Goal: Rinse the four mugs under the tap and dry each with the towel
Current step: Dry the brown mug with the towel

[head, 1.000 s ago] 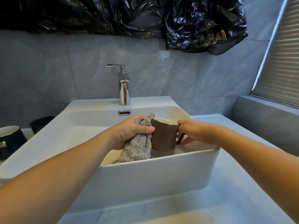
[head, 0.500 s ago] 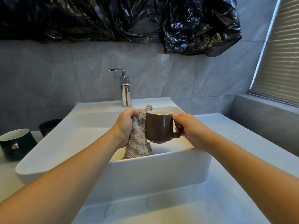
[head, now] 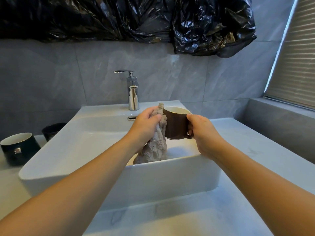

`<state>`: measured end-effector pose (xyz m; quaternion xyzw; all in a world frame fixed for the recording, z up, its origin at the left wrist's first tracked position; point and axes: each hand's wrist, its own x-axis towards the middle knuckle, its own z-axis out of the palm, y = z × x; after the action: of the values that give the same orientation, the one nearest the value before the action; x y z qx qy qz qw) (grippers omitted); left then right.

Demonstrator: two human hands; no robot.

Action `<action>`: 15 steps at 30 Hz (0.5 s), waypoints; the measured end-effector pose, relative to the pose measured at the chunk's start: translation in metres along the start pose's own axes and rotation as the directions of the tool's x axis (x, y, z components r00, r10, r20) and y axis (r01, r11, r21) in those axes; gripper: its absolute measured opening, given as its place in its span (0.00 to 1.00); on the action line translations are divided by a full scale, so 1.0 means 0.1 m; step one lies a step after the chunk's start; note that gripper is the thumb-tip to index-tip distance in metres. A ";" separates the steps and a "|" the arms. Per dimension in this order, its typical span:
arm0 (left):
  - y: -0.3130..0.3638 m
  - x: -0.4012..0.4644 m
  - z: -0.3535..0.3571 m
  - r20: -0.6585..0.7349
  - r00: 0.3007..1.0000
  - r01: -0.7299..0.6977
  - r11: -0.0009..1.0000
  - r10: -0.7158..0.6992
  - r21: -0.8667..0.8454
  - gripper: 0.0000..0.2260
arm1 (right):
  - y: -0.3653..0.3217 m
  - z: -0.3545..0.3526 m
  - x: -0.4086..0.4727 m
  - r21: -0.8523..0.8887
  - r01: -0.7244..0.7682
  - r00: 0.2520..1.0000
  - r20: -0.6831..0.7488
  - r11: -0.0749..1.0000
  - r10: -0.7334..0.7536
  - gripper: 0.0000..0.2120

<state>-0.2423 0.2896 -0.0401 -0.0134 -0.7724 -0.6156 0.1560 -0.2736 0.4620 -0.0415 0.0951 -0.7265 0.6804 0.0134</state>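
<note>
A brown mug (head: 175, 126) with a pale inside is held upright above the white sink basin (head: 109, 174). My right hand (head: 202, 132) grips it by the handle. My left hand (head: 144, 126) grips a grey towel (head: 153, 149) and presses it against the mug's left side; the towel's tail hangs into the basin. The chrome tap (head: 133, 94) stands behind, with no water running. Two dark mugs sit on the counter left of the sink: one with a white inside (head: 18, 148), another (head: 52, 130) partly hidden behind the basin's edge.
A pale marble counter (head: 247, 150) stretches right of and in front of the sink. Black plastic sheeting (head: 153, 19) hangs across the grey tiled wall. A window blind (head: 296, 62) above a grey ledge is at the right.
Both hands have lifted the mug and towel higher above the basin. The left hand has shifted the towel along the mug's left side.
</note>
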 end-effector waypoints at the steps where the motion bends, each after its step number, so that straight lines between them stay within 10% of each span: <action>1: 0.02 0.02 0.02 -0.017 1.000 -0.017 0.999 0.017 -0.039 0.15 | 0.00 0.01 0.00 0.023 -0.002 1.000 -0.002 1.000 0.002 0.16; 9: -0.08 0.01 0.09 -0.021 0.977 0.212 0.977 -0.211 0.036 0.13 | -0.02 0.05 -0.06 0.013 0.009 0.999 -0.045 1.000 -0.008 0.14; 15: 0.06 -0.08 0.21 -0.234 0.970 -0.056 0.998 0.061 0.025 0.07 | -0.02 0.07 -0.09 -0.074 0.000 0.999 -0.040 0.997 -0.003 0.15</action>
<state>-0.2387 0.3128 -0.0406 0.0382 -0.7534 -0.6008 0.2644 -0.2634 0.4556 -0.0409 0.0813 -0.7506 0.6549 0.0319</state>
